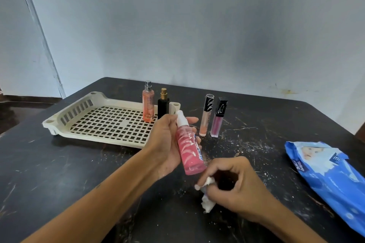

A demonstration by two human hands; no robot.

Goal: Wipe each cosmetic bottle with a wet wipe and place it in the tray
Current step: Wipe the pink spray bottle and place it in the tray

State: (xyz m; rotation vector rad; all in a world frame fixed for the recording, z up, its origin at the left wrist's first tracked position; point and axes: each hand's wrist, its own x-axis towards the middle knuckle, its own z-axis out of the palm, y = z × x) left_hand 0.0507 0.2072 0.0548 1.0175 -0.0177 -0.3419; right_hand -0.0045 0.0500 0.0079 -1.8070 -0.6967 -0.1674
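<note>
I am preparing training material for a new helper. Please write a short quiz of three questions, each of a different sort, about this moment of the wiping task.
1. True or false: the black bottle with the gold top stands in the tray.
2. Multiple choice: what does the right hand hold? A) the blue wipes pack B) a white wet wipe C) the purple lip gloss tube
3. Short answer: which item does the left hand hold, and how many items stand on the table to the right of the tray?

Key
1. True.
2. B.
3. The pink spray bottle; two, the peach lip gloss tube and the purple one.
</note>
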